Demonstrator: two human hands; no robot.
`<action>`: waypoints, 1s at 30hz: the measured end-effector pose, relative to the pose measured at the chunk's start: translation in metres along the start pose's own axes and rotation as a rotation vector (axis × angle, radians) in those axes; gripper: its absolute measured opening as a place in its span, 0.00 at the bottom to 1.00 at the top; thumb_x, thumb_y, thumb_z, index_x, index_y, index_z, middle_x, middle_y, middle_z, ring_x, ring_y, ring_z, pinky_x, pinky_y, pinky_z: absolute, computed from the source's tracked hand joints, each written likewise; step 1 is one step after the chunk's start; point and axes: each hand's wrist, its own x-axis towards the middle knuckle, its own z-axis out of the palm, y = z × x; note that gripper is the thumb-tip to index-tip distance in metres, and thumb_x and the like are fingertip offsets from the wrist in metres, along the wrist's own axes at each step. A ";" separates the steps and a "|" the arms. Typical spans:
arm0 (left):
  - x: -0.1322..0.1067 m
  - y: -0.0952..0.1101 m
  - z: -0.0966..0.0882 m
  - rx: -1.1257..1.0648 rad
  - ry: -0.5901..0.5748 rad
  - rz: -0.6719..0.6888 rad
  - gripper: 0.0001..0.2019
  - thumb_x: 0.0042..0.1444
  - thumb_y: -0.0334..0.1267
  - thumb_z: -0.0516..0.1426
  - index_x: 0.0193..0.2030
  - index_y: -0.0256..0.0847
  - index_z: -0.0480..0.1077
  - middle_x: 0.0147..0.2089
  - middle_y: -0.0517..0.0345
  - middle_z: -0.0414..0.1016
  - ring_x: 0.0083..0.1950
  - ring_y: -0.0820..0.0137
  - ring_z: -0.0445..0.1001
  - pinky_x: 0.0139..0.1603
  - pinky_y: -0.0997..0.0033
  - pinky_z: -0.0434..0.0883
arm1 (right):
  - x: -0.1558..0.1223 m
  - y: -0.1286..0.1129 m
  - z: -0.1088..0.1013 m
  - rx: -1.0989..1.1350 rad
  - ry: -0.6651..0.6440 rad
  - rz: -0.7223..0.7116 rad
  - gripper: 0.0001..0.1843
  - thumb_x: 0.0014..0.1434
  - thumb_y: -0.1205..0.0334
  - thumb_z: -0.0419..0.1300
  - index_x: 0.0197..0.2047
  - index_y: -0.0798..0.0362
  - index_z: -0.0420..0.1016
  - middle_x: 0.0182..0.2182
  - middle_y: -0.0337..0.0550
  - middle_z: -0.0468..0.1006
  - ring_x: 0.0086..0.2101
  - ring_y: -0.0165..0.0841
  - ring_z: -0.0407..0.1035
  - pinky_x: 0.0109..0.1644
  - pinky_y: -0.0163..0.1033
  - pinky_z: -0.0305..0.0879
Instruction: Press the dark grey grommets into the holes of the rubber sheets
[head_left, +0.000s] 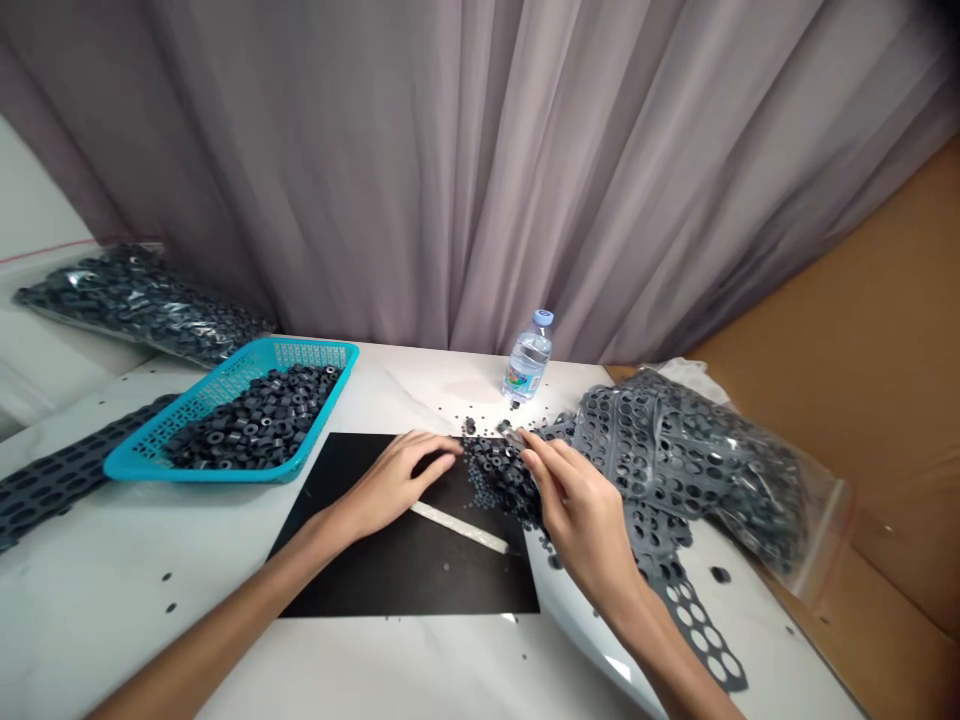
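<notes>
My left hand rests over the black mat, fingers stretched out and thumb apart, fingertips at the left side of a heap of small dark rings. Over that heap, my right hand has thumb and forefinger pinched together. Something small and greyish shows at those fingertips, too small to name. A white pen-like stick with a thin dark tip lies slanted on the mat, just below my left hand. Tiny dark discs are scattered around the heap.
A turquoise basket of dark rings stands left, before a filled plastic bag. At the back is a water bottle. Perforated dark sheets and another filled bag lie right; another perforated sheet lies far left.
</notes>
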 end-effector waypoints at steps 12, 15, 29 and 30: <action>-0.055 0.009 -0.013 -0.006 -0.214 -0.090 0.08 0.70 0.46 0.55 0.43 0.45 0.68 0.44 0.59 0.71 0.48 0.62 0.68 0.56 0.61 0.63 | -0.015 0.014 0.043 0.181 -0.175 0.123 0.15 0.75 0.55 0.50 0.56 0.52 0.71 0.48 0.50 0.82 0.46 0.42 0.79 0.50 0.45 0.73; -0.057 0.012 -0.022 -0.072 -0.226 -0.105 0.08 0.70 0.45 0.54 0.43 0.45 0.68 0.44 0.58 0.72 0.47 0.63 0.69 0.54 0.64 0.65 | -0.011 0.015 0.045 0.206 -0.147 0.175 0.12 0.75 0.54 0.51 0.53 0.51 0.69 0.44 0.48 0.82 0.42 0.41 0.78 0.46 0.43 0.72; -0.055 -0.017 -0.056 -0.219 -0.226 -0.185 0.13 0.60 0.47 0.62 0.40 0.39 0.79 0.41 0.55 0.74 0.41 0.66 0.72 0.46 0.66 0.69 | 0.126 0.021 0.165 0.198 -0.498 -0.021 0.18 0.70 0.56 0.62 0.59 0.54 0.73 0.55 0.49 0.76 0.50 0.41 0.75 0.53 0.52 0.75; -0.055 -0.018 -0.055 -0.239 -0.218 -0.192 0.13 0.60 0.47 0.62 0.39 0.38 0.79 0.38 0.56 0.74 0.39 0.67 0.72 0.44 0.67 0.69 | 0.132 0.019 0.173 0.216 -0.524 -0.032 0.19 0.70 0.55 0.62 0.60 0.54 0.73 0.56 0.50 0.75 0.50 0.41 0.75 0.53 0.52 0.75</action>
